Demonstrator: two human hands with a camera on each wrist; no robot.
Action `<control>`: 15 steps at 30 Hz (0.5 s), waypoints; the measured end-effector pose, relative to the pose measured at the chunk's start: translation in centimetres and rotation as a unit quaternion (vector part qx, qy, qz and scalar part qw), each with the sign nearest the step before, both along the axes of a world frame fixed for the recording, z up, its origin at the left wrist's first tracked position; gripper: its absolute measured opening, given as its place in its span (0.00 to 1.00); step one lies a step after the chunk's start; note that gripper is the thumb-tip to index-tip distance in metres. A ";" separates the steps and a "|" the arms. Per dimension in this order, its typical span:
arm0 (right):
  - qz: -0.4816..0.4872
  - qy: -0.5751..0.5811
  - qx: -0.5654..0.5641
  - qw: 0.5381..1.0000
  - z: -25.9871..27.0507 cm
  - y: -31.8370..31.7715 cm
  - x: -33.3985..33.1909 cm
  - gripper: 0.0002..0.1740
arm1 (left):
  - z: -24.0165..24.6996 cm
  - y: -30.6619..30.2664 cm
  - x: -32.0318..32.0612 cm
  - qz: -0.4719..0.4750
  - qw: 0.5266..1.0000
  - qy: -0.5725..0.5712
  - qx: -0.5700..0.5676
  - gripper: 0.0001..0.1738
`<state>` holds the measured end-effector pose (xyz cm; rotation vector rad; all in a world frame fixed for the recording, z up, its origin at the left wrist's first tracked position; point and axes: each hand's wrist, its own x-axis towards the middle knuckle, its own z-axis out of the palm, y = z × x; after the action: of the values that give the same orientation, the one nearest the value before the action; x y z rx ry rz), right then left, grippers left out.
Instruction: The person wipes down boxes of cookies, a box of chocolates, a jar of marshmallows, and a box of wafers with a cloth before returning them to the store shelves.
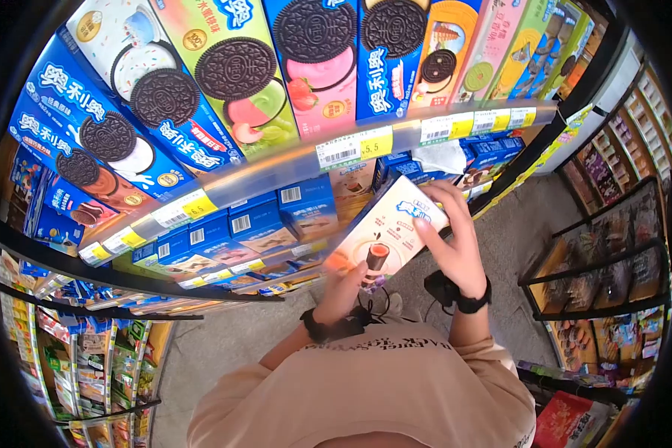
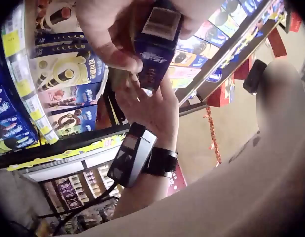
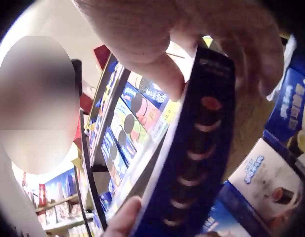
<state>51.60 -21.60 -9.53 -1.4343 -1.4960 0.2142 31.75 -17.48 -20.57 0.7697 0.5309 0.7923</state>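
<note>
Both hands hold a cookie box (image 1: 387, 228) in front of the shelf, tilted, its pale face with a picture of a chocolate wafer roll turned up. The left hand (image 1: 340, 293) grips the lower left end, thumb on the face. At the upper right end the right hand (image 1: 459, 243) grips it, thumb on the face and fingers round the far edge. A dark blue end of the box (image 2: 160, 39) with a barcode label shows in the left wrist view. In the right wrist view its narrow blue side (image 3: 197, 143) carries a row of roll pictures.
Large cookie boxes (image 1: 235, 71) line the upper shelf behind a clear strip with price tags (image 1: 340, 151). Blue boxes (image 1: 257, 228) fill the shelf below. A black wire rack (image 1: 605, 269) stands at the right, and snack shelves (image 1: 89, 366) stand at the lower left.
</note>
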 end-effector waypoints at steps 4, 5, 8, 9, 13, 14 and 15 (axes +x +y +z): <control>0.106 0.239 -0.068 0.963 -0.5 2.0 0.9 0.20 | -0.3 0.8 0.0 -0.074 0.992 0.065 0.075 0.22; 0.104 0.209 -0.075 0.969 -0.1 2.5 0.9 0.19 | -0.4 1.0 -0.1 -0.100 0.988 0.085 0.079 0.22; 0.078 0.064 -0.064 0.993 1.4 4.1 0.5 0.18 | -1.4 1.3 0.1 -0.123 0.973 0.170 0.101 0.21; 0.089 0.011 -0.043 0.995 1.8 4.8 0.4 0.18 | -2.0 1.3 -0.3 -0.124 0.957 0.206 0.159 0.20; 0.133 -0.071 -0.032 0.988 2.0 7.9 0.1 0.18 | -3.9 0.8 -1.8 -0.156 0.869 0.331 0.333 0.21; 0.133 -0.070 -0.053 0.987 1.7 8.4 0.1 0.18 | -4.3 0.6 -2.2 -0.171 0.844 0.358 0.362 0.22; 0.132 -0.068 -0.074 0.986 1.2 9.1 0.1 0.18 | -4.5 0.4 -2.5 -0.185 0.816 0.383 0.390 0.24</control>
<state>51.68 -12.54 -8.32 -1.3846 -1.8148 0.4039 29.21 -17.10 -25.09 1.9412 0.7378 0.2684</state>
